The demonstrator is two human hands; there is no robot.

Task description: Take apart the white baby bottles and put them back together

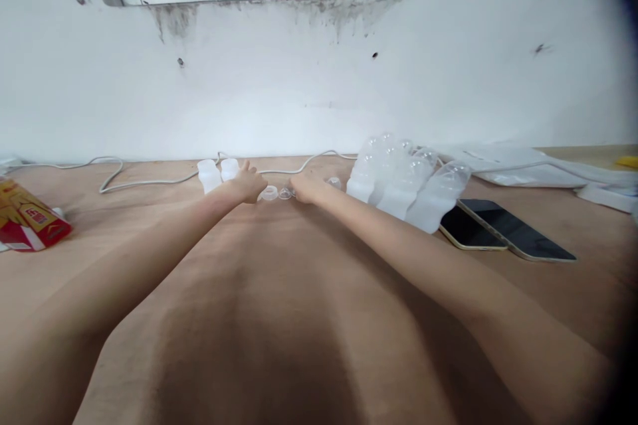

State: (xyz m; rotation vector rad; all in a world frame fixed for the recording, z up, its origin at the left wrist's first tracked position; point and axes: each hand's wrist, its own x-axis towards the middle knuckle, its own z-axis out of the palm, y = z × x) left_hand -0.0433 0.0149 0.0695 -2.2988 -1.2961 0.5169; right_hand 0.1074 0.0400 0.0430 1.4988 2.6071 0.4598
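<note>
One brown bench (279,265) runs under your arms. Cluster of translucent white, wavy-sided plastic bottles with clear domed tops (386,176) sits right of your right hand (305,186). Two flat black-screened phones (518,229) lie beside it, one overlapping the other. Red-and-yellow printed box (32,216), far left. Two open-topped translucent white bottles (209,175) stand just beside your left hand (249,184), whose fingers are part spread; can't tell its hold. Your right is curled, fingertips hidden; grip unclear. Between your hands: clear plastic ring (270,193), smaller clear domed piece (284,193).
</note>
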